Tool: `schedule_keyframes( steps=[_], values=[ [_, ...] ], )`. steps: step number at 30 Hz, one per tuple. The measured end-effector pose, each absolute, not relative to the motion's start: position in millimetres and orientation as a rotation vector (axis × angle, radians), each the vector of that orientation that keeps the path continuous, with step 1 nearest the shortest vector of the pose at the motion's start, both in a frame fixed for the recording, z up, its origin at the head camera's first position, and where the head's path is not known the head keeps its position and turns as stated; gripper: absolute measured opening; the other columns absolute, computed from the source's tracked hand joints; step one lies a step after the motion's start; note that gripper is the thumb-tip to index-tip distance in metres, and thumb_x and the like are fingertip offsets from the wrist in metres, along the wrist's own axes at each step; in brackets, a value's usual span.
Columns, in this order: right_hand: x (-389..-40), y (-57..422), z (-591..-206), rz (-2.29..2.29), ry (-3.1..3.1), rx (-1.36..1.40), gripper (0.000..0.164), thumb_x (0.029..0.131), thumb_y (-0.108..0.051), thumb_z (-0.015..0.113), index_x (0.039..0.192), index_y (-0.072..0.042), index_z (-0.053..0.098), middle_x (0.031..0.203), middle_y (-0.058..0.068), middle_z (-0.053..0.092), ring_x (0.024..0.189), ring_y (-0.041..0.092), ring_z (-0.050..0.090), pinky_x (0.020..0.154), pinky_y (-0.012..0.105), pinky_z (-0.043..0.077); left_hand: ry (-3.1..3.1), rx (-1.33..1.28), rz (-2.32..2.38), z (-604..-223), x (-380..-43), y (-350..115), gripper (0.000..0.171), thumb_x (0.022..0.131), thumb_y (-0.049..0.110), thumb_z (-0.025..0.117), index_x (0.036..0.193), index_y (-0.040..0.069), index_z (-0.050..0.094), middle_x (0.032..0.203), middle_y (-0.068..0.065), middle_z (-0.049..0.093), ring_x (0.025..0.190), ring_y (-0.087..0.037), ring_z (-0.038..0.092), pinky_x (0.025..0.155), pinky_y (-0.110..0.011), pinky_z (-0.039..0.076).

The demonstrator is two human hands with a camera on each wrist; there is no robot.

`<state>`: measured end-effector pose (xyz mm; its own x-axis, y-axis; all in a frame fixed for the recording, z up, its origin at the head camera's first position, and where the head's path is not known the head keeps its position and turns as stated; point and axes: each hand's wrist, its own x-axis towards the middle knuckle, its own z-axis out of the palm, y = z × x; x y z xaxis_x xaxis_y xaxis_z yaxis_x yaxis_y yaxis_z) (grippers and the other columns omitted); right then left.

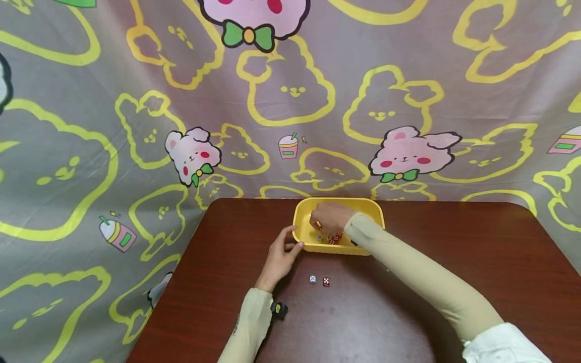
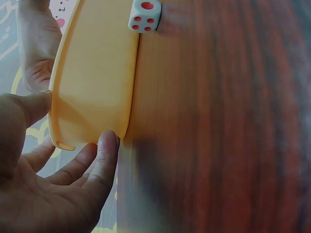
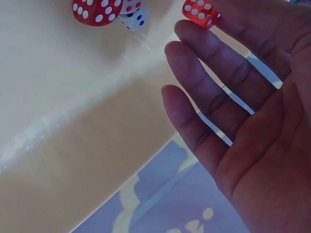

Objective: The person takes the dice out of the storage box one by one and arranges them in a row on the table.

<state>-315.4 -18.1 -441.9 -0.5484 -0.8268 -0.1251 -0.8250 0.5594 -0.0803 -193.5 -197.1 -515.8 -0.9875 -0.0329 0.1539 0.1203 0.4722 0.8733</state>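
A yellow tray (image 1: 376, 214) stands at the table's far middle. My right hand (image 1: 328, 216) is inside it and pinches a small red die (image 1: 318, 225) between thumb and index finger; in the right wrist view the red die (image 3: 200, 12) sits at the tips of my right hand (image 3: 252, 121), the other fingers straight. Below it lie a red die (image 3: 97, 10) and a white die (image 3: 133, 17) with blue dots. My left hand (image 1: 281, 252) holds the tray's near left corner, its thumb (image 2: 26, 107) on the rim and its fingers (image 2: 104, 155) against the tray wall (image 2: 97, 82).
Several more dice (image 1: 335, 238) lie in the tray. On the brown table (image 1: 454, 242) in front of the tray sit a white die (image 1: 312, 279) and a red die (image 1: 326, 282). A cartoon-print cloth (image 1: 290, 101) hangs behind the table and left of it.
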Motion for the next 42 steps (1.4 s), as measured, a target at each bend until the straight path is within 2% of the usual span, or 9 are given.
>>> schedule_keyframes(
  steps=[29, 42],
  values=[
    [-298.7, -8.2, -427.6, -0.015, 2.648, -1.457, 0.011, 0.079, -0.011, 0.073, 0.078, -0.022, 0.072, 0.071, -0.011, 0.062, 0.065, 0.01, 0.054, 0.062, 0.027, 0.046, -2.579, -0.062, -1.545, -515.5, -192.8, -195.6, 0.049, 0.093, 0.019, 0.066, 0.138, 0.015, 0.047, 0.121, -0.015, 0.062, 0.097, -0.025, 0.068, 0.078, -0.027, 0.054],
    [-281.9, -4.1, -417.2, -0.022, 2.654, -1.517, 0.006, 0.078, -0.019, 0.077, 0.081, -0.022, 0.073, 0.069, -0.01, 0.062, 0.062, 0.011, 0.053, 0.059, 0.029, 0.045, -2.578, -0.049, -1.548, -514.9, -191.5, -196.1, 0.048, 0.094, 0.019, 0.065, 0.138, 0.016, 0.047, 0.122, -0.015, 0.062, 0.098, -0.026, 0.068, 0.078, -0.027, 0.055]
  ],
)
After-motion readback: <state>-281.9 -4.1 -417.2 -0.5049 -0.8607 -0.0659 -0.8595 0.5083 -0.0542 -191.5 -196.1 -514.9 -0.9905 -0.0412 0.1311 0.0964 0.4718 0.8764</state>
